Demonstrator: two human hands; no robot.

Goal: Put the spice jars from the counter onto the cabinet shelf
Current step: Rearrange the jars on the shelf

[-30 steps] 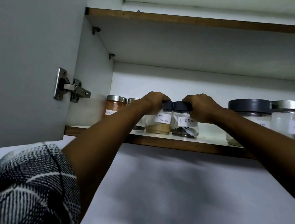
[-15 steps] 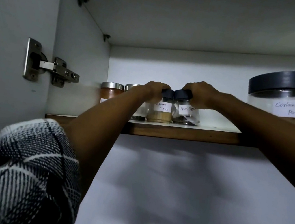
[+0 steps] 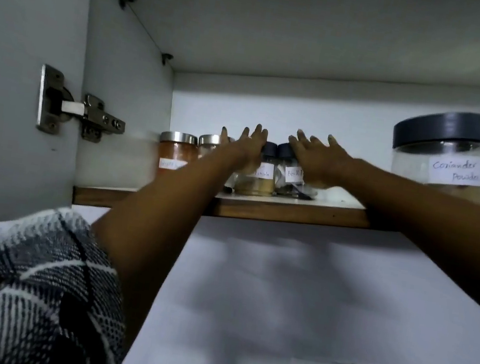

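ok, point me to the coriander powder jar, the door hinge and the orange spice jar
coriander powder jar [image 3: 455, 173]: head view, on its white label.
door hinge [image 3: 99, 119]: head view, on the metal arm.
orange spice jar [image 3: 176, 153]: head view, on the glass body below the silver lid.

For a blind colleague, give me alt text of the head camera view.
Left hand and right hand, fingers straight, rest against two black-lidded spice jars on the cabinet shelf; a coriander powder jar stands right.

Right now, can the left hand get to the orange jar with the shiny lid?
Probably yes. The left hand is open beside the orange jar, with only one silver-lidded jar between them.
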